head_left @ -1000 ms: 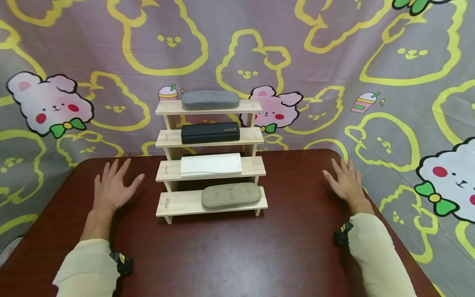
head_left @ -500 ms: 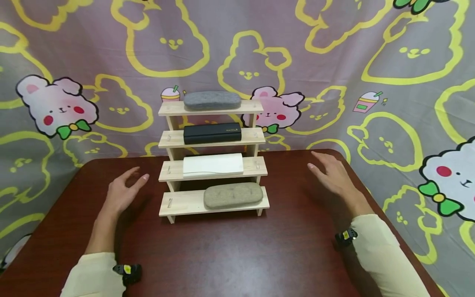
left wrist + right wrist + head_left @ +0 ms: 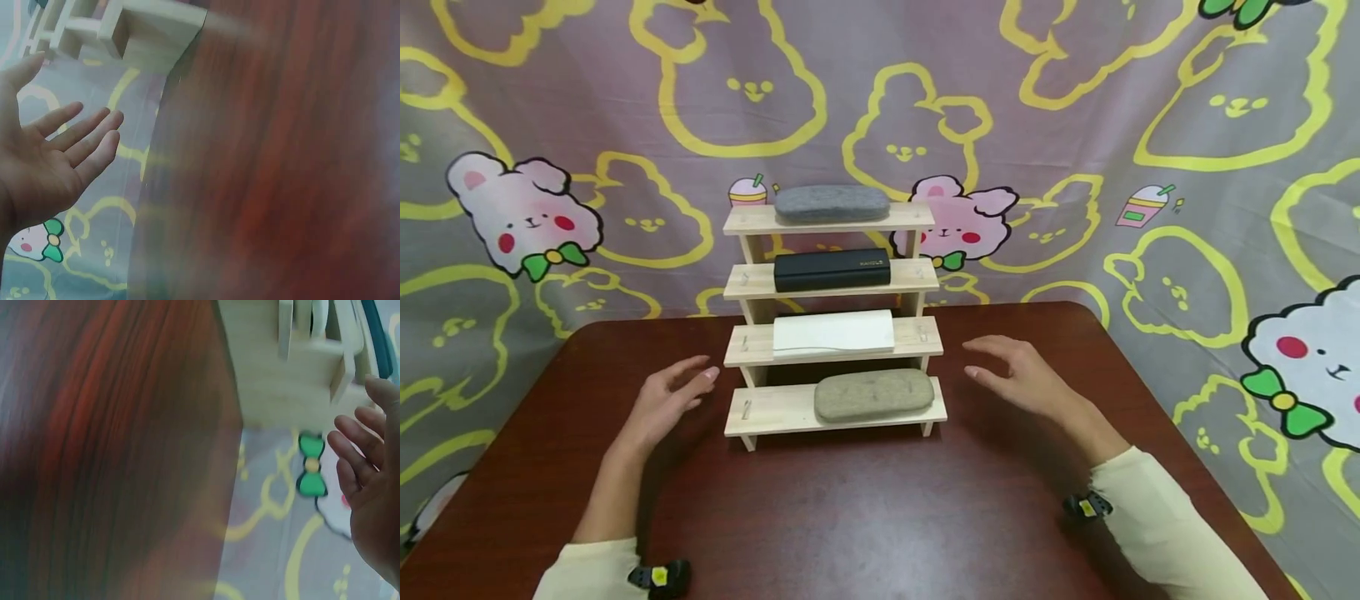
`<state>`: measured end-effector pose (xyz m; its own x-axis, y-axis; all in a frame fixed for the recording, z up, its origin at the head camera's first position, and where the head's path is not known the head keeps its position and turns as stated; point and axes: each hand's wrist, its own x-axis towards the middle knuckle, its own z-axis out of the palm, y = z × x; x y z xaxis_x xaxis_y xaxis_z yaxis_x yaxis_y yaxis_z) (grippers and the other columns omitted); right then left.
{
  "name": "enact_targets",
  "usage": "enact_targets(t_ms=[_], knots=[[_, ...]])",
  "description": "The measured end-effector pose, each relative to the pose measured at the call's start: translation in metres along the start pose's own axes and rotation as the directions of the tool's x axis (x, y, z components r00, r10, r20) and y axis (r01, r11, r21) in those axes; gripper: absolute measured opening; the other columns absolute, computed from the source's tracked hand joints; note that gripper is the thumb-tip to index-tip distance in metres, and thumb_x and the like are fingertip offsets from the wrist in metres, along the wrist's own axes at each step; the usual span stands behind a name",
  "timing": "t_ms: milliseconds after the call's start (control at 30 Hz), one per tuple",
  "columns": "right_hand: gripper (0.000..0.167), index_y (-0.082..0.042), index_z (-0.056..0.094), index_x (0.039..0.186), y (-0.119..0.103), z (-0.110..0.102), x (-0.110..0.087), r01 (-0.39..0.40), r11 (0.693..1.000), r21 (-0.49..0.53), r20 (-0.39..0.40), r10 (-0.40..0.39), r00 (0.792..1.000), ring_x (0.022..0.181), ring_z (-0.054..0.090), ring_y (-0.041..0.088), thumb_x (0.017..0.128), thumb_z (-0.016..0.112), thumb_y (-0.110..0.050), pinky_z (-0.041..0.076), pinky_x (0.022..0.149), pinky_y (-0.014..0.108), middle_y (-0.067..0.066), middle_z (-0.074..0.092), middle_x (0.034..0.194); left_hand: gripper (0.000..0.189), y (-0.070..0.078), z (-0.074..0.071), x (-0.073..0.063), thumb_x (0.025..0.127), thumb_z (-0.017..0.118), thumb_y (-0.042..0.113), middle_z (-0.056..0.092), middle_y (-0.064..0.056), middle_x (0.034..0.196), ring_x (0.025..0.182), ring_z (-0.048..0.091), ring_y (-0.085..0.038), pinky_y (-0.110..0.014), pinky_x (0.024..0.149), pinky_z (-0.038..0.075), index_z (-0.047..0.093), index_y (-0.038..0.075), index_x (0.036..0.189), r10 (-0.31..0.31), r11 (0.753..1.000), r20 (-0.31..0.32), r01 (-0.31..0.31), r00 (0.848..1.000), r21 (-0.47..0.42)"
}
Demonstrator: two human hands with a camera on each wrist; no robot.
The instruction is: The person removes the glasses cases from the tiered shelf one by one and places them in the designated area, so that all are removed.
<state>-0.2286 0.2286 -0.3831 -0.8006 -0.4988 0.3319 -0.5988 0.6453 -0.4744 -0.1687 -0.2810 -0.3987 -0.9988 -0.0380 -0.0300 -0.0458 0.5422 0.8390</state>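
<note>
A light wooden four-step rack (image 3: 771, 410) stands on the table, one glasses case on each step. From top to bottom lie a grey fabric case (image 3: 832, 204), a black case (image 3: 832, 271), a white case (image 3: 833, 333) and an olive-beige case (image 3: 874, 395). My left hand (image 3: 662, 404) hovers just left of the rack, fingers loosely bent and holding nothing. On the other side, my right hand (image 3: 1026, 379) is a little apart from the rack, thumb and fingers spread toward it. Both wrist views show empty palms, the left hand (image 3: 53, 156) and the right hand (image 3: 375, 462), beside the rack's side.
The dark red-brown table (image 3: 865, 517) has rounded far corners. Behind it and along the sides hangs a grey curtain (image 3: 1045, 75) with yellow bear outlines and white bunnies. A small black camera sits at each wrist.
Both hands have come inward from the table's outer sides to either side of the rack, and their spread fingers have bent. The rack and cases have stayed in place.
</note>
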Motion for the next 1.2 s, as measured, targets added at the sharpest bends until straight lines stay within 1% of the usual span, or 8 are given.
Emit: enact_targets(t_ms=[100,200,267,400,467,667,967,1200], knots=[[0.041,-0.007,0.067,0.130,-0.010,0.009,0.003,0.031,0.998,0.054,0.026,-0.033,0.999,0.123,0.065,0.030,0.092,0.076,-0.022,0.054,0.106,0.053,0.012,0.070,0.129,0.064,0.002,0.009,-0.004,0.105,0.053,0.039,0.053,-0.031,0.146,0.107,0.071,-0.012,-0.018,0.086,0.058,0.042,-0.005,0.150,-0.004,0.999,0.036,0.005,0.999,-0.036],[0.045,-0.007,0.066,0.132,-0.017,0.017,0.006,0.039,0.996,0.081,0.052,-0.043,0.998,0.123,0.064,0.028,0.091,0.077,-0.023,0.054,0.107,0.051,0.011,0.069,0.131,0.064,0.003,0.019,-0.009,0.105,0.053,0.039,0.052,-0.030,0.147,0.117,0.069,-0.028,-0.026,0.090,0.061,0.042,-0.006,0.149,-0.032,0.998,0.052,0.035,0.998,-0.051],[0.047,-0.008,0.066,0.132,-0.020,0.020,0.006,0.041,0.996,0.082,0.052,-0.045,0.998,0.123,0.065,0.027,0.090,0.079,-0.023,0.055,0.106,0.051,0.011,0.069,0.131,0.067,0.005,0.024,-0.011,0.104,0.055,0.039,0.050,-0.030,0.149,0.115,0.070,-0.023,-0.024,0.090,0.061,0.040,-0.007,0.150,-0.074,0.994,0.071,0.080,0.995,-0.078],[0.048,-0.006,0.067,0.130,-0.023,0.025,0.005,0.051,0.995,0.084,0.031,-0.054,0.998,0.121,0.066,0.028,0.087,0.081,-0.021,0.055,0.104,0.051,0.012,0.070,0.129,0.072,0.006,0.032,-0.013,0.102,0.059,0.037,0.049,-0.030,0.150,0.099,0.064,0.002,-0.014,0.084,0.058,0.036,-0.009,0.152,-0.156,0.974,0.119,0.173,0.981,-0.149],[0.049,-0.005,0.067,0.130,-0.023,0.028,0.004,0.065,0.994,0.085,0.034,-0.068,0.997,0.120,0.067,0.029,0.087,0.081,-0.021,0.055,0.104,0.053,0.013,0.071,0.128,0.071,0.005,0.035,-0.014,0.102,0.061,0.033,0.051,-0.030,0.148,0.092,0.061,0.007,-0.013,0.079,0.056,0.035,-0.011,0.151,-0.175,0.965,0.135,0.197,0.975,-0.175],[0.051,-0.004,0.067,0.130,-0.029,0.035,0.004,0.096,0.989,0.116,0.065,-0.104,0.992,0.122,0.067,0.027,0.085,0.083,-0.021,0.054,0.106,0.053,0.010,0.071,0.129,0.065,-0.001,0.040,-0.017,0.100,0.064,0.021,0.065,-0.017,0.130,0.085,0.063,0.006,-0.014,0.077,0.059,0.038,-0.014,0.148,-0.205,0.931,0.141,0.237,0.969,-0.276],[0.052,-0.003,0.068,0.126,-0.033,0.046,0.005,0.152,0.983,0.101,0.037,-0.157,0.987,0.118,0.067,0.028,0.079,0.087,-0.016,0.056,0.103,0.049,0.013,0.071,0.126,0.062,-0.005,0.043,-0.018,0.100,0.063,0.014,0.068,0.008,0.102,0.086,0.065,0.005,-0.015,0.080,0.061,0.037,-0.018,0.147,-0.192,0.876,0.170,0.247,0.966,-0.413],[0.052,-0.002,0.070,0.123,-0.036,0.053,0.007,0.165,0.983,0.083,-0.004,-0.165,0.986,0.113,0.068,0.027,0.077,0.089,-0.016,0.059,0.098,0.045,0.012,0.071,0.123,0.059,-0.012,0.042,-0.017,0.099,0.064,0.012,0.069,0.013,0.090,0.082,0.067,0.002,-0.015,0.075,0.061,0.040,-0.017,0.145,-0.210,0.840,0.190,0.276,0.959,-0.466]])
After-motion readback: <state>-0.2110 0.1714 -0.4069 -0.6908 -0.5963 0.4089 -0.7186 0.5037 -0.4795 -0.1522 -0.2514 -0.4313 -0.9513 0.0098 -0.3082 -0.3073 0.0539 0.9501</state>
